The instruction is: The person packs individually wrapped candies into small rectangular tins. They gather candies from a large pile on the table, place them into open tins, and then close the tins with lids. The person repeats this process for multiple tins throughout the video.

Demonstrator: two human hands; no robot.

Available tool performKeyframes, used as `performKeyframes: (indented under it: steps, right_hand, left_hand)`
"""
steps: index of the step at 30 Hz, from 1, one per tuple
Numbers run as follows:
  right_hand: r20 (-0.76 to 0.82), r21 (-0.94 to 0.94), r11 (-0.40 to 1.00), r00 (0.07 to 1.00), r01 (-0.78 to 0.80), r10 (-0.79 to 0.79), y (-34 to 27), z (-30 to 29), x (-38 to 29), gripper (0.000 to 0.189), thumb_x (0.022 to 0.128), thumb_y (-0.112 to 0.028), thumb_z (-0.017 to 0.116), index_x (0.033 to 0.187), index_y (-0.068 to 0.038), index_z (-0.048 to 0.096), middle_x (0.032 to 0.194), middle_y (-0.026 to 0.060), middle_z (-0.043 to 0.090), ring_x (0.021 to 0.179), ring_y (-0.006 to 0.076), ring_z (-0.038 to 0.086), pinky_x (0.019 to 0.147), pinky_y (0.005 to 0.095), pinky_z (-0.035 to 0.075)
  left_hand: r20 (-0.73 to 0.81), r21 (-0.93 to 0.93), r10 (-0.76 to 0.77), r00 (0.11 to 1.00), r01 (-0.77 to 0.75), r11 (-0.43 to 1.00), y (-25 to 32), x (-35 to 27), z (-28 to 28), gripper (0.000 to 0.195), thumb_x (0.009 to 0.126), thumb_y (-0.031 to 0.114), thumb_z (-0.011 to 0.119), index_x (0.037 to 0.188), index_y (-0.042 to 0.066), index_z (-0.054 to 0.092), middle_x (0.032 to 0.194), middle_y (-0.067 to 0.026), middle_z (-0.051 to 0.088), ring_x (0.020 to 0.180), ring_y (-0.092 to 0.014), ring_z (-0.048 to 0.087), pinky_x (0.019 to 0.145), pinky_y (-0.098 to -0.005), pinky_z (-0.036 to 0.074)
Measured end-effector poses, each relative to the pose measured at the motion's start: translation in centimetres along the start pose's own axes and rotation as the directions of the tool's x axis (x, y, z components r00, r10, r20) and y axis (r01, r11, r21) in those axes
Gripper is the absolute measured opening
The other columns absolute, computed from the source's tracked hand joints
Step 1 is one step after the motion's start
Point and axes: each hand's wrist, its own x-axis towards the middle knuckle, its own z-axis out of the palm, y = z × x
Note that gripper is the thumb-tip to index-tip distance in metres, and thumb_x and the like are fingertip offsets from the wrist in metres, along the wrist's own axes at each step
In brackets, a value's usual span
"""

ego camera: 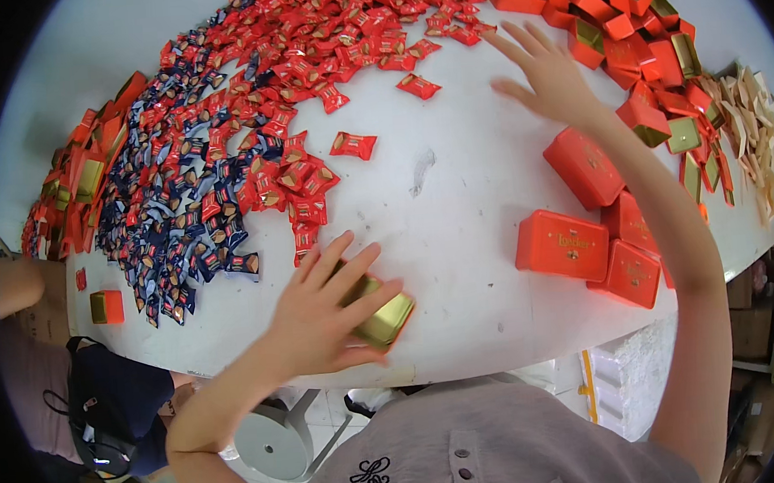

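My left hand (318,310) lies over a small tin (392,318) near the table's front edge. Its fingers reach across the gold-coloured metal face and the thumb is at the near side; the palm hides the rest. Just beyond these fingertips is a cluster of red-wrapped wafer sweets (307,207). My right hand (540,72) hovers over the far part of the table with fingers apart and nothing in them. Close to its fingertips are the edge of the red sweet pile (463,33) and, further left, a single red sweet (418,86).
Blue-wrapped sweets (177,229) spread leftward. Closed red Loacker tins (562,246) stand beneath my right forearm. Opened red tins (656,54) heap at the far right, beside folded brown cardboard pieces (750,135). Another person's arm (18,286) shows at the left, near a lone tin (107,307).
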Motion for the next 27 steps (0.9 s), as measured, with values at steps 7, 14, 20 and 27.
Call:
performKeyframes:
  steps: [7, 14, 20, 27]
  right_hand:
    - [0.2, 0.282, 0.946, 0.974, -0.16, 0.105, 6.9, 15.5, 9.3, 0.053, 0.098, -0.038, 0.051, 0.149, -0.027, 0.041, 0.156, 0.0163, 0.034, 0.136, 0.0364, 0.044, 0.108, 0.0451, 0.042]
    - [0.265, 0.334, 0.941, 0.963, -0.054, -0.038, 0.0, 7.1, 2.2, 0.044, 0.091, -0.01, 0.063, 0.134, -0.021, 0.059, 0.151, 0.0147, 0.042, 0.119, 0.0349, 0.059, 0.097, 0.0403, 0.051]
    - [0.434, 0.479, 0.867, 0.821, 0.139, -0.371, -4.1, -0.7, -3.3, 0.048, 0.087, -0.009, 0.067, 0.134, -0.015, 0.058, 0.145, 0.0156, 0.049, 0.127, 0.0356, 0.053, 0.1, 0.0403, 0.049]
    - [0.382, 0.632, 0.774, 0.857, 0.03, -0.345, -5.4, 0.3, 7.4, 0.051, 0.088, -0.013, 0.068, 0.137, -0.009, 0.054, 0.149, 0.0163, 0.047, 0.13, 0.0323, 0.051, 0.104, 0.0389, 0.046]
  left_hand:
    - [-0.079, -0.137, -0.235, 0.969, 0.223, 0.965, 2.8, 5.8, -0.7, 0.086, 0.083, 0.06, 0.067, 0.147, 0.008, 0.042, 0.146, -0.0189, 0.046, 0.133, -0.042, 0.043, 0.101, -0.0662, 0.037]
    - [-0.207, -0.271, -0.386, 0.899, 0.326, 0.906, -8.9, 15.4, -2.3, 0.051, 0.087, 0.032, 0.072, 0.127, 0.001, 0.061, 0.121, -0.0192, 0.066, 0.11, -0.031, 0.064, 0.091, -0.0397, 0.05]
    - [-0.231, -0.181, -0.336, 0.913, 0.299, 0.937, -12.5, 13.9, -2.8, 0.049, 0.081, 0.016, 0.076, 0.125, -0.001, 0.062, 0.122, -0.0179, 0.067, 0.113, -0.028, 0.064, 0.098, -0.0347, 0.049]
    - [-0.257, -0.336, -0.438, 0.861, 0.346, 0.876, -12.2, 10.8, -4.5, 0.045, 0.08, 0.02, 0.077, 0.12, 0.001, 0.066, 0.116, -0.0161, 0.069, 0.107, -0.03, 0.066, 0.094, -0.0369, 0.05]
